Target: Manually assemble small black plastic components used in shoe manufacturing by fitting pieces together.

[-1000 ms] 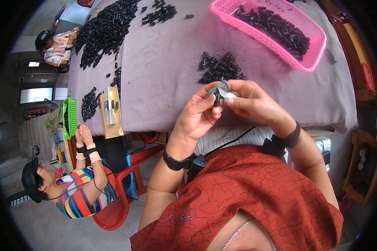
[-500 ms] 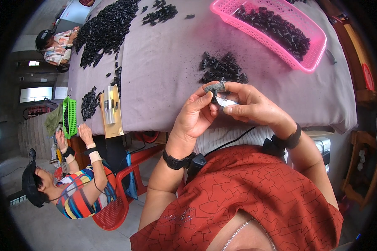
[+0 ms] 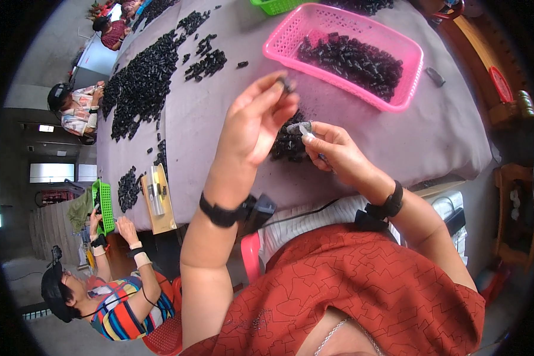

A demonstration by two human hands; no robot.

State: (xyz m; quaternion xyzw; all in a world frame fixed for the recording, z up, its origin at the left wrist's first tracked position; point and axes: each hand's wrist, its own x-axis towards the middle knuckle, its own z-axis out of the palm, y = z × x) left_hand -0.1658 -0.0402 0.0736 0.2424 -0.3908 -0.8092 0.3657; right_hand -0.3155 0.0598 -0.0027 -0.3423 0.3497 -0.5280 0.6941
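My left hand is raised over the table toward the pink basket, its fingertips closed on a small black cylindrical part, a little blurred by motion. Lower and to the right, my right hand pinches a thin whitish, flat piece between thumb and forefinger; its exact kind is unclear. A grey, rough-looking cover sits at the tip of the right forefinger. Behind and between both hands lies a heap of black cylindrical parts, partly hidden by them. The pink basket holds many similar parts.
A grey cloth covers the table. Large heaps of black parts spread at the left. A green basket stands at the far edge of view. A tan board with a clear roll lies front left. A co-worker sits at left beside another green basket.
My hands, together before, have come apart. The left has moved up and away toward the pink basket with the black part; the right stays low with the whitish piece. The view has shifted.
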